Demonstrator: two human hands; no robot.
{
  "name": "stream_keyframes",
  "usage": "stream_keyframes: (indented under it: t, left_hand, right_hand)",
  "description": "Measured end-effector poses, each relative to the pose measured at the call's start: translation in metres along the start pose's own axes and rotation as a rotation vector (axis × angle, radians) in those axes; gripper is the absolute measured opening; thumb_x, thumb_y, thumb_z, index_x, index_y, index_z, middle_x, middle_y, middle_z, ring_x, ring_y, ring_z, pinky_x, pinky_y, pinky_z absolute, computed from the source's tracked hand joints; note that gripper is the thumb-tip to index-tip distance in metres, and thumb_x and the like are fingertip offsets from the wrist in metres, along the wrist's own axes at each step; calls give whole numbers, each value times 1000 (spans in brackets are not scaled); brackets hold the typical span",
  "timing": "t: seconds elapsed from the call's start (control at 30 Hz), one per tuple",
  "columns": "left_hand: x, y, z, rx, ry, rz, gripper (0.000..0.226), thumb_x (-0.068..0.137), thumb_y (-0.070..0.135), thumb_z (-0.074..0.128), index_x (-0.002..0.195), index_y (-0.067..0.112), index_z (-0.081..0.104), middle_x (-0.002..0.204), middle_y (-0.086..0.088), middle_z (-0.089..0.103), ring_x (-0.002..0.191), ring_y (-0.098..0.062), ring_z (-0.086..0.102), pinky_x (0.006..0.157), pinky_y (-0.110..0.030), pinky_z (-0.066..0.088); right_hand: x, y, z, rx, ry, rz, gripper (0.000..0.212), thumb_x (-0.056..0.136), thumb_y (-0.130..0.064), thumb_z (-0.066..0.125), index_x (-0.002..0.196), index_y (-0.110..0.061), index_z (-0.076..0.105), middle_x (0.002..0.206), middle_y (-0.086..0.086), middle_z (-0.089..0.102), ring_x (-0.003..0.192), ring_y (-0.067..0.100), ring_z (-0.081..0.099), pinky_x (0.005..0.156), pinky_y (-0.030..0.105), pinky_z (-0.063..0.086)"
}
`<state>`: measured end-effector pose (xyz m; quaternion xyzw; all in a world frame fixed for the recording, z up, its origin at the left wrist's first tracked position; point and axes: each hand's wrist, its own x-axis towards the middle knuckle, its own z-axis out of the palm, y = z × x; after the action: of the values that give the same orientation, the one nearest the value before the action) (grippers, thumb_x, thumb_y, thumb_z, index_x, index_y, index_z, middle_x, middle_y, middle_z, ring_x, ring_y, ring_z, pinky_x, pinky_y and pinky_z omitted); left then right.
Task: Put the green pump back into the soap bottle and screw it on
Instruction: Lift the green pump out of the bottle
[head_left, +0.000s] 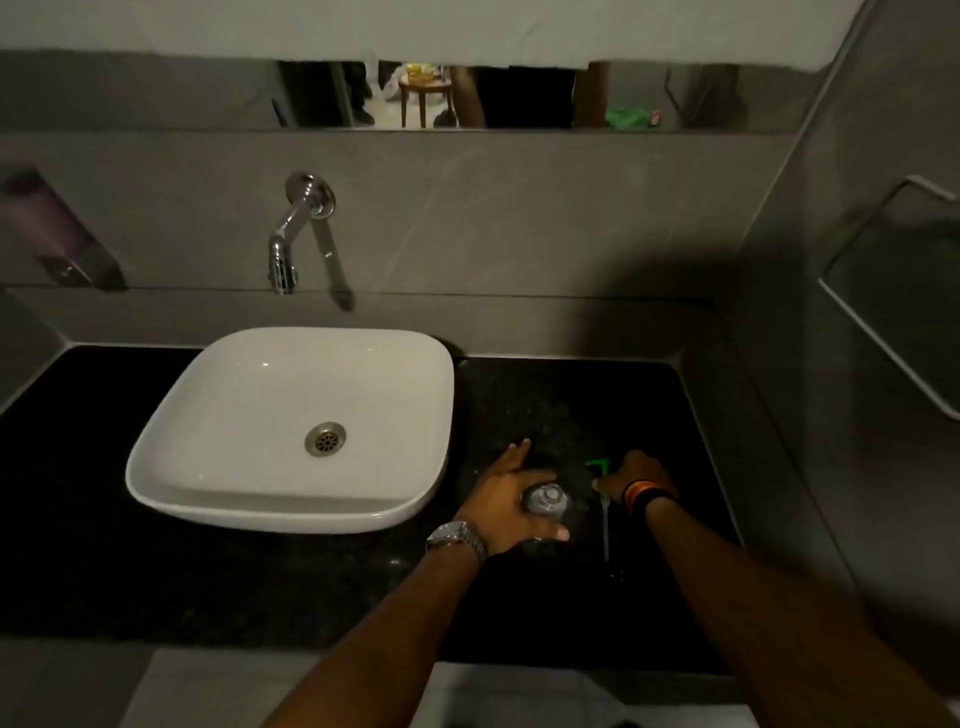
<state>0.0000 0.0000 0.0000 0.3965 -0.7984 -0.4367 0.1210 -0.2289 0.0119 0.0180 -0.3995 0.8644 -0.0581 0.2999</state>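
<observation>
The soap bottle (546, 500) stands upright on the black counter (208, 571), right of the basin, its open grey neck facing up. My left hand (511, 501) wraps around it from the left, thumb at the front. The green pump (597, 464) is just right of the bottle, its clear dip tube (605, 525) running toward me. My right hand (636, 480) is closed around the pump's collar, which it hides; only the green spout and the tube show. Pump and bottle are apart.
A white square basin (291, 431) sits on the counter to the left, under a chrome wall tap (291, 234). A grey wall (831, 364) with a towel ring (893, 291) closes the right side. A wall soap dispenser (52, 234) hangs at far left.
</observation>
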Motion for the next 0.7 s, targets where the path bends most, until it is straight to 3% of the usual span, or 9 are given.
stream_keyframes:
  t: [0.13, 0.3, 0.4, 0.57, 0.7]
  left_hand:
    - [2, 1, 4, -90, 114, -32, 65, 66, 60, 83, 126, 43, 66, 166, 4, 23, 153, -17, 16, 122, -32, 19]
    - [0, 3, 4, -88, 132, -41, 54, 69, 55, 83, 120, 40, 71, 163, 1, 32, 151, -20, 22, 123, -36, 19]
    - [0, 5, 5, -116, 115, -79, 55, 70, 53, 84, 122, 39, 71, 163, 3, 31, 152, -21, 19, 124, -40, 15]
    - [-4, 4, 9, -178, 134, -88, 56, 72, 47, 85, 124, 36, 70, 163, 2, 32, 153, -21, 18, 125, -48, 17]
    - [-6, 5, 11, -177, 159, -65, 54, 74, 45, 85, 125, 35, 69, 162, 1, 34, 152, -23, 20, 124, -51, 17]
  right_hand:
    - [0, -3, 8, 82, -8, 48, 51, 69, -32, 83, 112, -8, 71, 117, 17, 71, 108, 35, 66, 91, 42, 57]
    - [1, -11, 9, 237, 37, 21, 43, 71, -32, 77, 106, -7, 74, 112, 18, 72, 107, 36, 66, 90, 41, 55]
    - [-11, -23, -7, 435, 105, -82, 30, 78, -25, 74, 101, -7, 75, 105, 17, 74, 103, 34, 67, 93, 42, 54]
    - [-72, -31, -44, 663, 294, -376, 29, 79, -26, 77, 105, -14, 73, 100, 4, 74, 94, 18, 69, 87, 35, 56]
    - [-118, -32, -53, 784, 271, -478, 34, 80, -34, 76, 111, -21, 70, 107, -3, 72, 100, 14, 67, 86, 32, 55]
